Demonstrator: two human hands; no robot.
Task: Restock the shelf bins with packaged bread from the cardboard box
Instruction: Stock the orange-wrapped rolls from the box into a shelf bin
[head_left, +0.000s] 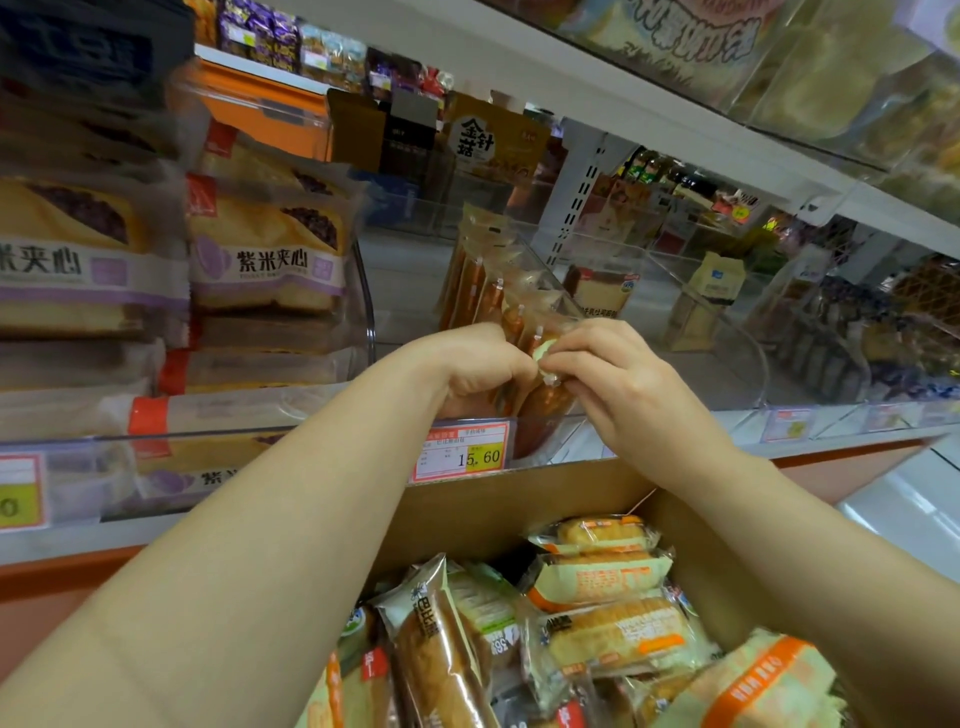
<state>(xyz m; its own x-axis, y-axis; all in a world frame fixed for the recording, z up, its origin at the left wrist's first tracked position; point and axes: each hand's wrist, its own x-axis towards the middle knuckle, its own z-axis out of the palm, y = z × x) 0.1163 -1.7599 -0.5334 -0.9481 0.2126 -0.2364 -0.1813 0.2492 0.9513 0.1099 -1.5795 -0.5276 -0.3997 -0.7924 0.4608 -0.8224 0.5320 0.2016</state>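
We pinch a bread packet's (551, 410) top with left hand (483, 364) and right hand (623, 387), upright in the bin (569, 437) at the shelf's front edge.

White shelf (675, 447) with orange front edge, clear left bin (370, 322) stacked with sandwich packs (265, 254), middle bin (563, 434) of upright brown packs (483, 291), right bin (756, 343) with perhaps a toast pack (602, 293), price tag (462, 449) on the rail

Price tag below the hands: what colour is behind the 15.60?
Yellow patch on a white, red-bordered price tag; head view.
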